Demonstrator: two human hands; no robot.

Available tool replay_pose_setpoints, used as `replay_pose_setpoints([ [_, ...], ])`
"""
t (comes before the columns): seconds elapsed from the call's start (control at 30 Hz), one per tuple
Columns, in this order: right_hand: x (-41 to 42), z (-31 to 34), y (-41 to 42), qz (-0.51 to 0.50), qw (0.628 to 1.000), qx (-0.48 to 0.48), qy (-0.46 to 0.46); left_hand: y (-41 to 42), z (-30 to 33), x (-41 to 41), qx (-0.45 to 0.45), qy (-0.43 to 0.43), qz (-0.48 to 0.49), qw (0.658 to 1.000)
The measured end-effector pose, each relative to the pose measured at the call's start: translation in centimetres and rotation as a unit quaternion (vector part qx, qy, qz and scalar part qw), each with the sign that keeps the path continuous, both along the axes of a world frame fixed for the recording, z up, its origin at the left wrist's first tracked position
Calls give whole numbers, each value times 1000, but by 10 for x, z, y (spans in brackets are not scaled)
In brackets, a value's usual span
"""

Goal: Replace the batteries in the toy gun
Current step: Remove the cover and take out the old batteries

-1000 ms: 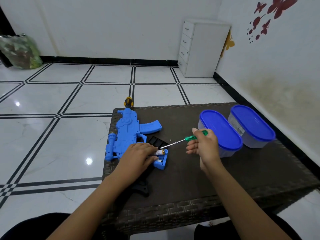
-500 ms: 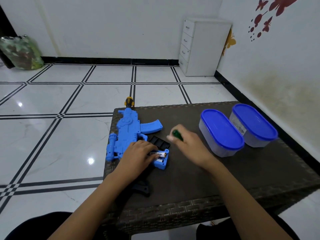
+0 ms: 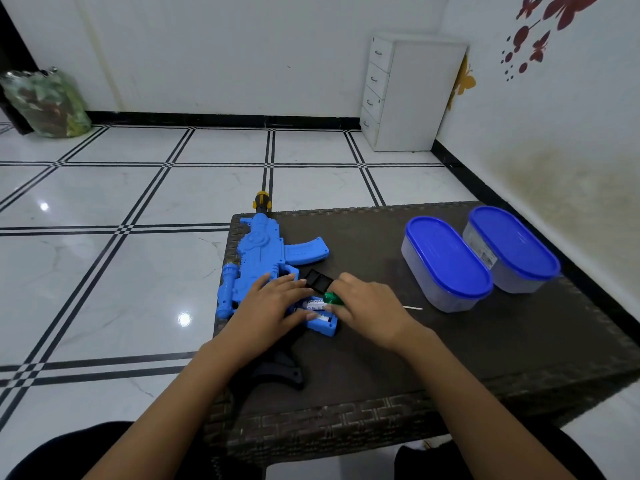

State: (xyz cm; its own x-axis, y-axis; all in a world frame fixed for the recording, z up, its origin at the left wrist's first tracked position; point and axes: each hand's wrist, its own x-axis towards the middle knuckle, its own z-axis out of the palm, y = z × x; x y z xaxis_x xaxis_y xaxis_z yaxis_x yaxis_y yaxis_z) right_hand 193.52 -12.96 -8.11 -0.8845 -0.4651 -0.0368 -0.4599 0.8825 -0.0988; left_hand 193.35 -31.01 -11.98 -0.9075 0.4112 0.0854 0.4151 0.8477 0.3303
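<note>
Two hands work at the near-left part of a dark woven counter (image 3: 381,403). Far left on the floor, a green plastic bag (image 3: 46,102) sits by the wall. The blue toy gun (image 3: 258,261) lies along the counter's left edge, muzzle pointing away, black stock toward the person, magazine sticking out to the rt. Left hand (image 3: 268,308) lies flat on the gun's rear body, fingers straight, pressing beside the open battery compartment (image 3: 322,323), where a battery (image 3: 311,303) w/ a white label shows. A black cover (image 3: 320,280) lies on the counter just beyond the fingers. Right hand (image 3: 367,310) is curled round a green-handled screwdriver (image 3: 333,298), handle end at the compartment, metal tip poking out to the rt of the hand. Further rt, two blue-lidded containers (image 3: 446,265) stand side by side, touching. Behind, a white drawer unit (image 3: 408,95) stands in the corner.
</note>
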Motion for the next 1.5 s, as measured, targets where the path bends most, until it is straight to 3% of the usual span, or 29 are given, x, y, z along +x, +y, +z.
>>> replay_pose_setpoints([
  [0.2, -8, 8, 15, -63, 987, -144, -20, -2, -2, 0, 5, -9, -6, 1000],
  [0.33, -19, 16, 38, -169, 934, -315, -29, -3, -3, 0, 2, -12, -5, 1000],
  [0.53, -47, -8, 54, -308, 917, -254, 1, -2, -2, 2, 6, -13, -5, 1000],
  [0.8, -49, -24, 42, -296, 935, -191, 32, -3, -2, 1, -2, -14, -11, 1000],
  [0.87, -45, -16, 38, -277, 921, -267, 55, -3, -3, 1, 1, -12, -14, 1000],
  [1.0, -34, 14, 34, -293, 831, -469, 61, -4, -2, 0, -8, -8, -17, 1000],
  [1.2, -14, 25, 27, -246, 813, -528, 22, -2, -2, 1, -8, -1, -17, 1000],
  [1.33, -3, 19, 14, -187, 825, -533, 24, -1, -3, 1, -1, 2, -28, 1000],
  [1.5, 1, 5, 3, -82, 905, -388, 156, 2, -8, 0, 13, 18, -43, 999],
])
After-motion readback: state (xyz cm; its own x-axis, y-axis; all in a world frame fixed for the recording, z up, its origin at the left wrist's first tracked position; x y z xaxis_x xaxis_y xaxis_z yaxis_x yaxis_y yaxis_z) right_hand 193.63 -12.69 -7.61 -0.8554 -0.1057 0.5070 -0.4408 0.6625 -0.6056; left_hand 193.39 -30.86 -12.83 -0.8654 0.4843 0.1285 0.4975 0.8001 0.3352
